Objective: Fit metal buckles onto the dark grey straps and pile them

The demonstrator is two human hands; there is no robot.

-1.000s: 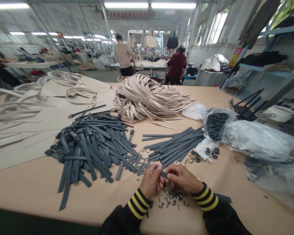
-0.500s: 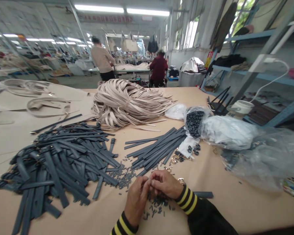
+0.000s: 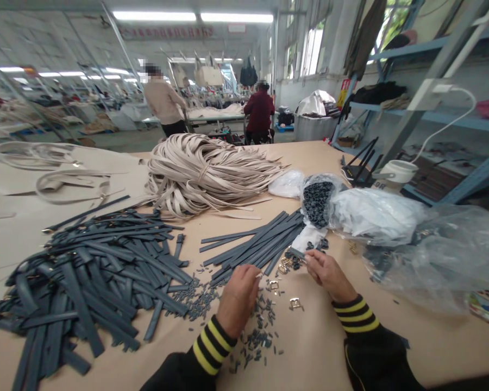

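My right hand [image 3: 328, 274] is pinched on a dark grey strap [image 3: 296, 253]. One end sticks out past the fingertips, and what looks like its other end shows beyond the sleeve. My left hand [image 3: 238, 296] is closed, fingertips together, above small dark cut bits [image 3: 257, 342]; what it may hold is too small to make out. Between my hands lie a gold buckle [image 3: 296, 304] and a second gold buckle [image 3: 274, 284]. More gold hardware [image 3: 284, 266] lies just left of my right fingertips. Beyond my hands, loose dark straps [image 3: 255, 241] lie fanned out.
At left is a large heap of dark straps [image 3: 93, 277] with gold fittings. A beige strap bundle [image 3: 204, 174] lies at the back. Right of it are a bag of small black parts [image 3: 320, 201], plastic bags [image 3: 378, 214] and a black router [image 3: 356, 171]. Two people stand or sit farther off.
My hands were together over the dark bits and are now apart. My right hand has moved right and away from me with the strap, uncovering the buckles. The view has shifted slightly.
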